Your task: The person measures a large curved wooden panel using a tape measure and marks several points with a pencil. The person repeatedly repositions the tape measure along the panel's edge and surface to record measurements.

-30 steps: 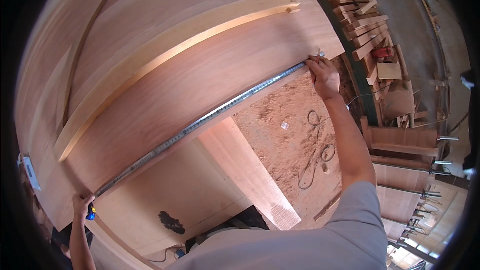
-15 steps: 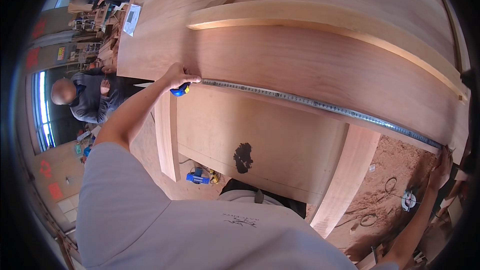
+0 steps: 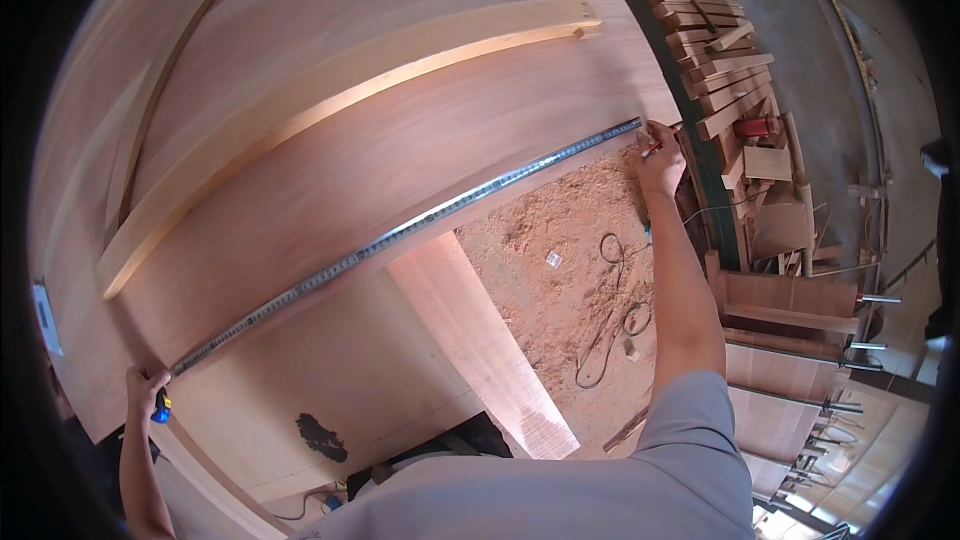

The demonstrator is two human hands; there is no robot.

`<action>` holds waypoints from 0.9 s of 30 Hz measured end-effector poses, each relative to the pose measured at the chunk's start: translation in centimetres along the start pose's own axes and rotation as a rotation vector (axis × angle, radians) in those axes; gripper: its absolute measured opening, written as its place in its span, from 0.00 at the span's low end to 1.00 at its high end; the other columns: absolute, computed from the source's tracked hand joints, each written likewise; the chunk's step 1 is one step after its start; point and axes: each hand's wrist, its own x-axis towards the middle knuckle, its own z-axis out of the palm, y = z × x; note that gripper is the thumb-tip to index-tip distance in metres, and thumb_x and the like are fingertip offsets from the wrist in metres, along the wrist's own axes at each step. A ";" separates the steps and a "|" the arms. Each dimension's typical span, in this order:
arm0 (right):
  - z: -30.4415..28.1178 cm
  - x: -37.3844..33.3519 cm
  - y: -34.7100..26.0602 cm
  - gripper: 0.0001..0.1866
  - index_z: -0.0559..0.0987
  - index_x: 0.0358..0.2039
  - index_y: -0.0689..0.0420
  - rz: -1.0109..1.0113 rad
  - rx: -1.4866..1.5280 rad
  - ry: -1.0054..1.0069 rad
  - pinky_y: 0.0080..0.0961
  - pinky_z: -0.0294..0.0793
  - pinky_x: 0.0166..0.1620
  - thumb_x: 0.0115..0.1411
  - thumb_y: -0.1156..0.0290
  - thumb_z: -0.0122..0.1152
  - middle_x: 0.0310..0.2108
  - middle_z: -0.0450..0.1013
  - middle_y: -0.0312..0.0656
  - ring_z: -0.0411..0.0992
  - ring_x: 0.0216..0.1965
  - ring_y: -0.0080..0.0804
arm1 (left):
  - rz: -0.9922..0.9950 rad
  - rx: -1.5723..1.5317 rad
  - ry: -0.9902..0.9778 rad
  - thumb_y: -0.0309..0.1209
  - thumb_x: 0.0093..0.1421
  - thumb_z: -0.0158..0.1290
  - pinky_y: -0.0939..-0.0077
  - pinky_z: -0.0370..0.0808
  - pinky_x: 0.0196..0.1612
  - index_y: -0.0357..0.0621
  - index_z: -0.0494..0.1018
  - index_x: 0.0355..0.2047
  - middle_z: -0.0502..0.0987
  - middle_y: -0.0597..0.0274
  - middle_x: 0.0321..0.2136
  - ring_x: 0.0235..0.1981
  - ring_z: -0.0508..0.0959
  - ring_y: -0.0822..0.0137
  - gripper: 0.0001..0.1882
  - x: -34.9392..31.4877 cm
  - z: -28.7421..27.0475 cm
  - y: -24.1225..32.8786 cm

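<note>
A tape measure's metal blade (image 3: 430, 215) is stretched along the near edge of a large pale wooden panel (image 3: 330, 170). My left hand (image 3: 146, 385) grips the blue and yellow tape measure case (image 3: 161, 407) at the left end, thumb on the blade. At the far right end, my right hand (image 3: 662, 162) is closed beside the blade's end at the panel's edge. A slim red pen-like stick (image 3: 652, 149) shows between its fingers. Whether those fingers also pinch the blade is hidden.
A long raised wooden batten (image 3: 300, 115) runs across the panel. Under the near edge stands a wide wooden leg (image 3: 480, 340); beyond it, sawdust and a looped cord (image 3: 612, 250) cover the floor. Stacked timber (image 3: 720, 60) and clamped boards (image 3: 785, 380) are at the right.
My view has swung to the right, bringing stacked timber and clamped boards in, while the people at the left are gone from sight. The tape still spans the edge between both hands.
</note>
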 end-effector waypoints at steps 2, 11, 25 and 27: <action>0.1 -0.1 1.0 0.15 0.82 0.46 0.53 -0.009 0.070 0.002 0.38 0.77 0.43 0.57 0.69 0.69 0.37 0.81 0.47 0.79 0.39 0.47 | -0.019 -0.027 -0.003 0.28 0.48 0.67 0.75 0.67 0.19 0.41 0.70 0.20 0.71 0.68 0.17 0.16 0.69 0.76 0.13 -0.4 0.3 1.6; 0.6 0.5 -0.7 0.10 0.84 0.39 0.50 -0.073 -0.008 -0.044 0.40 0.76 0.42 0.55 0.73 0.68 0.33 0.78 0.47 0.77 0.38 0.48 | -0.020 0.058 0.071 0.30 0.49 0.66 0.75 0.69 0.21 0.42 0.69 0.23 0.70 0.67 0.18 0.16 0.70 0.74 0.14 -0.7 -0.2 -0.6; 2.8 4.8 17.8 0.17 0.81 0.49 0.57 -0.097 0.034 -0.290 0.31 0.75 0.46 0.63 0.77 0.50 0.48 0.77 0.46 0.76 0.46 0.37 | -0.044 0.072 -0.054 0.36 0.55 0.69 0.75 0.70 0.22 0.40 0.80 0.29 0.76 0.68 0.22 0.20 0.72 0.76 0.13 0.6 0.7 4.5; 1.6 7.1 20.8 0.17 0.79 0.53 0.57 -0.332 -0.147 -0.290 0.29 0.74 0.47 0.65 0.75 0.50 0.49 0.77 0.45 0.75 0.47 0.35 | -0.046 0.070 -0.083 0.41 0.53 0.71 0.75 0.69 0.21 0.40 0.78 0.24 0.74 0.70 0.19 0.18 0.71 0.76 0.18 1.3 1.1 3.8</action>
